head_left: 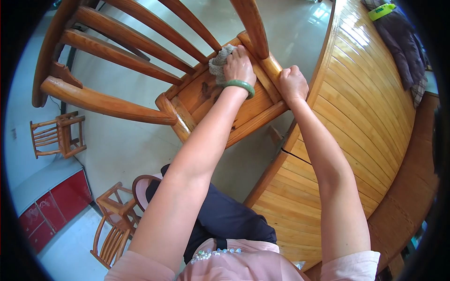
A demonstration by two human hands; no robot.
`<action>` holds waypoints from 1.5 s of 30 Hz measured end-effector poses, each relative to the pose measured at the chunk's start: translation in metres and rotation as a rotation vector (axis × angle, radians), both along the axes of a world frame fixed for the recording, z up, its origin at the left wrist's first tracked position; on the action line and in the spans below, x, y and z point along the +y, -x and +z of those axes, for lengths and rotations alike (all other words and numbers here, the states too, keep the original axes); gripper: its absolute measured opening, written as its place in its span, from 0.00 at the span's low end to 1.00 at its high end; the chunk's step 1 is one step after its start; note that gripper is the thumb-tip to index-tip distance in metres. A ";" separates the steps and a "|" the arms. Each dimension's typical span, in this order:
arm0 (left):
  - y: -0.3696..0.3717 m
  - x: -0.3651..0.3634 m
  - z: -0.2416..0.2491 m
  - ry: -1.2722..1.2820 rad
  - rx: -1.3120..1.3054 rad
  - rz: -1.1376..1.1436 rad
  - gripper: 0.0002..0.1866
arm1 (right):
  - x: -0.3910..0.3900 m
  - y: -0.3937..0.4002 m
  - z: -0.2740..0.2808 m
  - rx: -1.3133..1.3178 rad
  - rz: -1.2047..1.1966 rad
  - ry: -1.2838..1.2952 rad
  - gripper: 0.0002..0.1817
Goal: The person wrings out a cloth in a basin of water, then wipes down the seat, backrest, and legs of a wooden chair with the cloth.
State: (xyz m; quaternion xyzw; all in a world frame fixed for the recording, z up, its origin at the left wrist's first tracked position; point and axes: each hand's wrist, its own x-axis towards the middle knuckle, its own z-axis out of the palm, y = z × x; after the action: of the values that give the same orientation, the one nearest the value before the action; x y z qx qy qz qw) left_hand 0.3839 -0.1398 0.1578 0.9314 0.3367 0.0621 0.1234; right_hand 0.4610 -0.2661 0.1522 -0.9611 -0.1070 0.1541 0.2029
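Reddish-brown varnished wood makes up the chair [258, 110], whose seat faces up and whose back slats [126, 37] fan out on its left. Dark knots mark the seat panel. On that seat, near the corner where the slats meet it, the left hand [240, 65] holds a crumpled, knobbly grey cloth [218, 70]; the fingers are bent over the cloth, which bunches out past them toward the slats. A green bangle [241, 86] circles that wrist. The right hand [294, 83] is curled tight at the chair's edge on the table side, knuckles up; it appears to grip the rim, though its fingertips are turned out of sight.

Just to the right of the chair stands a table [356, 93] topped with glossy yellow planks, its curved border running close to the seat. On the table's far side from the chair lie a dark garment [396, 47] and a bright green item [382, 11]. To the chair's left, well apart on the pale floor [117, 93], is a small wooden chair [65, 136] with slats; below that are a red-fronted cabinet [65, 199] and a second slatted chair [111, 246].
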 end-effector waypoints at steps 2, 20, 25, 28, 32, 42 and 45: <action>0.000 0.005 0.003 0.160 -0.043 -0.009 0.23 | 0.000 0.001 0.000 -0.003 -0.002 0.004 0.19; 0.024 0.025 -0.007 -0.527 0.357 -0.469 0.31 | -0.002 -0.002 0.000 0.012 0.013 0.007 0.19; 0.021 0.027 -0.004 -0.614 0.418 -0.478 0.30 | -0.002 -0.003 0.003 0.025 -0.007 -0.001 0.20; 0.041 0.032 -0.009 -0.580 0.472 -0.426 0.29 | -0.003 -0.002 0.000 0.037 -0.013 0.006 0.20; 0.075 0.040 -0.006 -0.478 0.492 -0.390 0.30 | -0.003 -0.001 0.003 0.046 -0.021 0.004 0.21; 0.147 0.051 -0.010 -0.595 0.543 -0.257 0.28 | -0.002 -0.002 0.006 0.066 0.009 0.042 0.22; 0.148 0.052 0.003 -0.436 0.649 -0.147 0.28 | -0.002 -0.002 0.006 0.064 0.010 0.034 0.22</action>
State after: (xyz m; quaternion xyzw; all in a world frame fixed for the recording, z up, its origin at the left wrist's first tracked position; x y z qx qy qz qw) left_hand 0.2356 -0.0879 0.1608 0.9286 0.2696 -0.1745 -0.1858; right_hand 0.4626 -0.2684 0.1578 -0.9584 -0.1024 0.1875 0.1893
